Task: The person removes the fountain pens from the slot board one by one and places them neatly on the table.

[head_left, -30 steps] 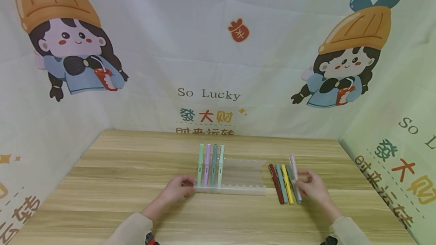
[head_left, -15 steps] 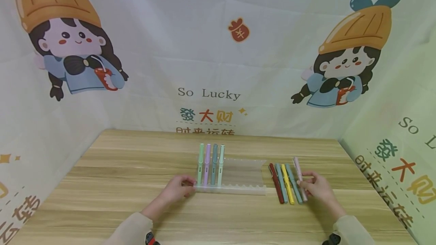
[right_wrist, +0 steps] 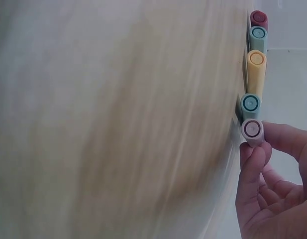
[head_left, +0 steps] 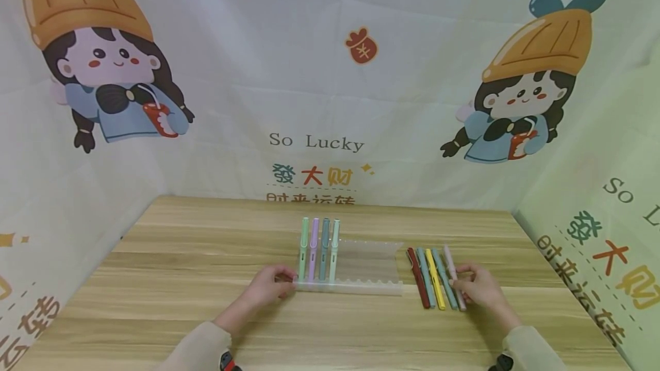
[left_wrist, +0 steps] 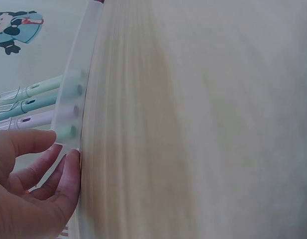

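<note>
My left hand (head_left: 269, 286) grips the left end of a clear plastic pen rack (head_left: 368, 288), thumb on top and fingers beneath. Side by side in the rack's left slots stand a green pen (head_left: 303, 251), a purple pen (head_left: 313, 251), a dark teal pen (head_left: 325, 251) and a pale mint pen (head_left: 335, 251). Over on the right, my right hand (head_left: 480, 288) pinches a pale pink pen (right_wrist: 252, 129) between thumb and fingers. It lies at the right end of a row with a teal pen (head_left: 442, 273), a yellow pen (head_left: 435, 279), a blue pen (head_left: 425, 276) and a dark red pen (head_left: 419, 279).
The rack's right part shows bare notches (head_left: 378, 283), just left of the loose pens. Everything is on a wood-grain table (head_left: 340, 334). A printed white cloth (head_left: 232, 102) hangs behind it and along both sides.
My right hand has moved the pale pink pen rightward off the teal pen and lowered it beside the row. The left hand and the rack have stayed still.
</note>
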{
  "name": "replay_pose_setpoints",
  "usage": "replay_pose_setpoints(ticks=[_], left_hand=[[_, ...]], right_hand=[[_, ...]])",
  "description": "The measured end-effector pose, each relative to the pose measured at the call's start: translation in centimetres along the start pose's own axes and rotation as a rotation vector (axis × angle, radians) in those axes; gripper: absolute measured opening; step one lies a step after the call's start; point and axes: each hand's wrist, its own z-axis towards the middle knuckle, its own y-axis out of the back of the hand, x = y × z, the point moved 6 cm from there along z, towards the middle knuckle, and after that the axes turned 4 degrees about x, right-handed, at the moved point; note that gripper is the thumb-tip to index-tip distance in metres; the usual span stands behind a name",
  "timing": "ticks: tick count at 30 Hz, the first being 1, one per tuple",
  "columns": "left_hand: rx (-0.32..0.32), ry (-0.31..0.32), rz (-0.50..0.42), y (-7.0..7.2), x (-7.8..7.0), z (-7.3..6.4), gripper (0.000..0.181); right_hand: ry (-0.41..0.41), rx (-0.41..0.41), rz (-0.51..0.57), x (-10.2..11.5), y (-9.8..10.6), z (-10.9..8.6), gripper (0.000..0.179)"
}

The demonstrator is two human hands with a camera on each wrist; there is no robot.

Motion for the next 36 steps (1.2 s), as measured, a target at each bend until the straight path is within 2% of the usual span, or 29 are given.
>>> replay_pose_setpoints(ticks=[8,21,36], left_hand=[[0.001,0.012,-0.013,-0.01,-0.09,-0.10,0.018],[0.006,0.000,-0.009,0.06,-0.08,0.02,0.018],[0.008,-0.004,-0.005,0.01,0.02,-0.10,0.019]], right_hand=[[-0.018,-0.012,-0.069,0.00,0.03,0.03,0.035],[0.021,0.003,-0.194,0.34,0.18,0.26,0.031],[0.027,0.004,-0.204,-0.05,-0.08,0.53,0.030]])
